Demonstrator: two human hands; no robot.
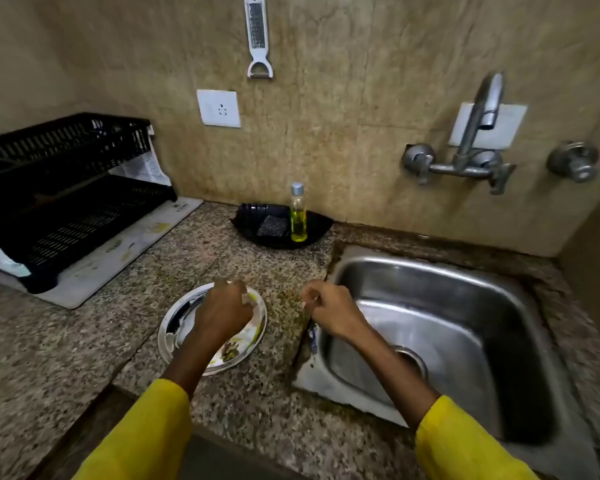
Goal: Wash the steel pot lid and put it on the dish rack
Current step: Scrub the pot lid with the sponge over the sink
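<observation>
1. Steel lid [187, 323], soiled, lay on the counter [66, 341] at 9 o'clock of the sink [465, 341].
2. Your left hand [224, 311] was curled over it; whether it pinched the lid, I couldn't tell.
3. Your right hand [328, 311] was fisted, empty.
4. Rack [66, 202] sat at 10 o'clock.

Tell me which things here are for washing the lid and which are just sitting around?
For the job: steel pot lid under the left hand, sink, tap, soap bottle, scrub pad, dish rack.

Just there: grater on the wall, wall socket, black tray, mat under the rack.
</observation>
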